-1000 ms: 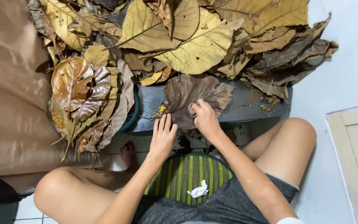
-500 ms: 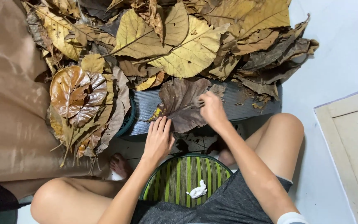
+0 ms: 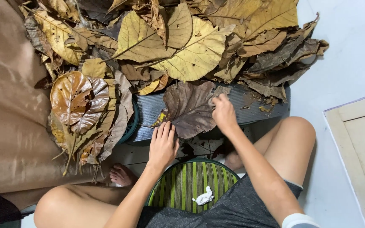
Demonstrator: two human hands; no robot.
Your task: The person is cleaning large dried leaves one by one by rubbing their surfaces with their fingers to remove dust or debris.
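Sitting at the bottom centre, a green striped cushion (image 3: pixel 191 185) carries a crumpled white scrap (image 3: pixel 202 197). Just above, the left hand (image 3: pixel 162 145) lies flat, fingers together, on a dark brown leaf (image 3: pixel 189 107); the right hand (image 3: pixel 224 113) pinches that leaf's right edge. It rests mid-frame on a grey ribbed mat (image 3: pixel 250 105). Beyond, dry yellow-brown leaves (image 3: pixel 182 46) fill the top, brown cloth (image 3: pixel 9 126) the left, pale floor (image 3: pixel 351 55) the right.

Bare-armed, barefoot person wearing dark grey shorts (image 3: pixel 233 211) and a white sleeve (image 3: pixel 298 221).
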